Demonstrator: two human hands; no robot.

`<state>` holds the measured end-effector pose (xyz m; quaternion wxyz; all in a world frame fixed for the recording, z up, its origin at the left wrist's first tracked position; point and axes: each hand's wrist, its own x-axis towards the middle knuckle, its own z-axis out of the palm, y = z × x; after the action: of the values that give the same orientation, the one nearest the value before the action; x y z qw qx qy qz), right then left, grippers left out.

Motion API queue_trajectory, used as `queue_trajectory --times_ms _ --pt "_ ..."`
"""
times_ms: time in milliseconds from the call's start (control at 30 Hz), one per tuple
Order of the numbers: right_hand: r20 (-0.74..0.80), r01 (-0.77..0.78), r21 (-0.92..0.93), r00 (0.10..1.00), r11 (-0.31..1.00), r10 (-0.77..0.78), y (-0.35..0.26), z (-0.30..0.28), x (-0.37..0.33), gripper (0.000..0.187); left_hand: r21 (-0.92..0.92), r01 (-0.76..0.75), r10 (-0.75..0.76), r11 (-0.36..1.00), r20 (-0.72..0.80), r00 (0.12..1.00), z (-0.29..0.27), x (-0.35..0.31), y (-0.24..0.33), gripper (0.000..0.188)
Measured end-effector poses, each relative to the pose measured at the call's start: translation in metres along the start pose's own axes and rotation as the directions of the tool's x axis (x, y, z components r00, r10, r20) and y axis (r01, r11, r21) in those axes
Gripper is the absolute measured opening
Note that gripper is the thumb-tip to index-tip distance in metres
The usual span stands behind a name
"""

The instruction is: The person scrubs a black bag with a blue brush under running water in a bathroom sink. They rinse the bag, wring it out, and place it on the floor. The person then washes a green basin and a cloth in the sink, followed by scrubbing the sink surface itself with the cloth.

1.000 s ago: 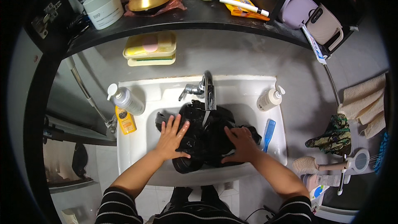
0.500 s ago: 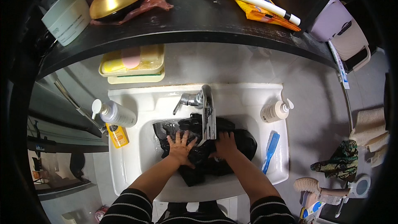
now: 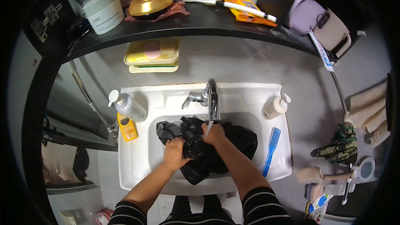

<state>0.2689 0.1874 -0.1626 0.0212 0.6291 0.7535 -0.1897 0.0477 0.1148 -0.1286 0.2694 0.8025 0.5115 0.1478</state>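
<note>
The white sink [image 3: 137,166] holds a black, wet garment [image 3: 208,150] bunched under the faucet [image 3: 212,100]. A second ago 2 flat, spread palms pressed it down; now the left hand [image 3: 175,153] and right hand [image 3: 213,134] have closed, fingers curled and clutching folds, drawn together near the spout. It looks like pressing has turned to scrubbing.

Home bathroom: washbasin [image 3: 137,171], toothbrush [image 3: 233,5], soap bottles [image 3: 276,107].
</note>
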Motion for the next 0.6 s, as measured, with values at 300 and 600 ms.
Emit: queue_trajectory --times_ms 300,600 --pt "-0.186 0.626 -0.172 0.737 0.761 -0.649 -0.038 -0.057 -0.128 0.027 0.269 -0.561 0.581 0.783 0.004 0.814 -0.053 -0.015 0.03 0.04" --pt "0.024 0.23 -0.004 0.973 0.973 -0.229 0.0 -0.157 -0.176 0.103 -0.098 -0.034 0.038 0.995 0.042 0.998 -0.132 -0.051 0.073 0.038"
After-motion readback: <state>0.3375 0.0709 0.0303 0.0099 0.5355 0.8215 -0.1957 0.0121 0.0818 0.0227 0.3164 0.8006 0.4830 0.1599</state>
